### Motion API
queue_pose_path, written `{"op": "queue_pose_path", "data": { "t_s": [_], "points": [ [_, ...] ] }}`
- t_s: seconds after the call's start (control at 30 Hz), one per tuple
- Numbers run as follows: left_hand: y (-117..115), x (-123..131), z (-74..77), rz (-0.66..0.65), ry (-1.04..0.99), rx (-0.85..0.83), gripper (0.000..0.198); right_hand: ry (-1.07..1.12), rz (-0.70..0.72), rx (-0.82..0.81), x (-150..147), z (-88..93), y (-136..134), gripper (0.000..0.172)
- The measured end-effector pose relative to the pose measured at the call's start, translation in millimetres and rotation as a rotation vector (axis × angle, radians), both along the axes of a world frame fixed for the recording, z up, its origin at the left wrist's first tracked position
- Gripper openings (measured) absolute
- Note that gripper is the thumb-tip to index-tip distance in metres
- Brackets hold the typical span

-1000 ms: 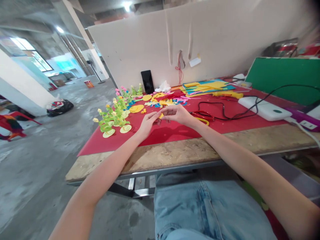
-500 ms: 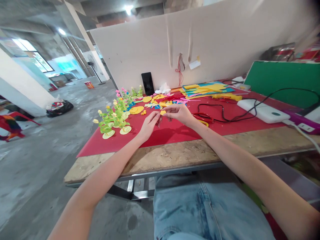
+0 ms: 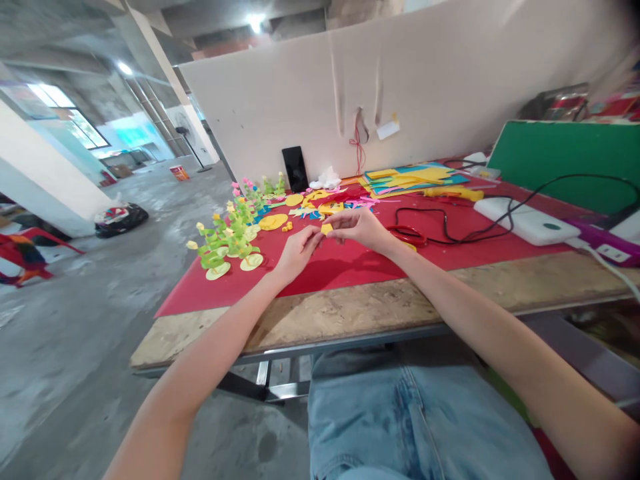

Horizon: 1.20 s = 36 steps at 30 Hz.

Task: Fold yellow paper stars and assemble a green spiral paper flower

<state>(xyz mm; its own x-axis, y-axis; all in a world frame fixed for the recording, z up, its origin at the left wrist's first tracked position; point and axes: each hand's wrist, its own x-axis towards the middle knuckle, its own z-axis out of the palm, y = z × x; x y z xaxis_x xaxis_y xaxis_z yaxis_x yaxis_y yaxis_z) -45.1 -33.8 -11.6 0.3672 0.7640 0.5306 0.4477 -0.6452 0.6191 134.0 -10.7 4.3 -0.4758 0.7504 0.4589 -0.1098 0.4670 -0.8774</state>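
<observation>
Yellow paper piece (image 3: 327, 229): lies between the fingertips of the left hand (image 3: 297, 255) and those of the right hand (image 3: 363, 229), in front of the body and over the red sheet (image 3: 240, 297) on the tabletop (image 3: 370, 303). Seems raised clear of the sheet, with dark shadow below. Looks many-sided and about as wide as long; offers no clear long axis.

Left: extends from the lower left, thumb and fingers together at the left edge of the piece. Has the piece to the right of the tips and slightly farther from the body. Touches or nearly touches the edge; too small to tell whether clamped on the paper.

Right: extends from the right, thumb and finger pinched on the right side of the piece. Has the piece to the left, nearly level with the tips. No clear difference in nearness between the two sides.

Surroundings: yellow discs (image 3: 273, 221) and small yellow bits (image 3: 287, 227) beyond the left hand and to its left; paper flowers (image 3: 241, 220) farther left, upright on round bases; paper scraps (image 3: 347, 194) beyond both hands; scissors (image 3: 407, 235), apparently, with a red handle, just beyond the right wrist and partly hidden by the forearm.
</observation>
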Motion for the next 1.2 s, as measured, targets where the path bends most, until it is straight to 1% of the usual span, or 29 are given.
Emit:
{"op": "queue_pose_path", "data": {
  "t_s": [0.13,0.3,0.43,0.63,0.77,0.83,0.9,1.03,1.2],
  "points": [
    [0.6,1.7,-2.3,-0.040,-0.078,-0.072,0.025,-0.004,0.001,0.033,0.4,-2.1,1.6,0.033],
    [-1.7,7.5,-0.7,-0.155,-0.331,-0.260,0.024,-0.014,-0.047,0.052,0.1,-0.6,-0.9,0.034],
    [-5.0,11.2,2.7,-0.197,-0.477,-0.371,0.022,-0.028,-0.083,0.076,-0.2,0.8,-2.8,0.034],
    [-7.1,12.4,2.9,-0.218,-0.585,-0.488,0.018,-0.043,-0.098,0.126,-0.5,-0.5,-2.0,0.036],
    [-6.2,12.2,2.1,-0.232,-0.618,-0.525,0.016,-0.044,-0.101,0.118,-0.8,-0.4,-2.5,0.037],
    [-5.3,11.9,1.8,-0.228,-0.586,-0.502,0.017,-0.050,-0.103,0.107,-0.5,-0.2,-2.8,0.038],
    [-4.3,11.3,1.4,-0.204,-0.516,-0.431,0.019,-0.060,-0.104,0.100,0.3,-0.1,-2.6,0.040],
    [-2.8,7.9,-0.1,-0.125,-0.337,-0.251,0.023,-0.079,-0.108,0.100,2.2,-0.2,-2.1,0.041],
    [-2.8,0.4,1.7,-0.020,-0.045,0.015,0.025,-0.091,-0.084,0.075,3.0,1.6,-2.9,0.039]
  ]
}}
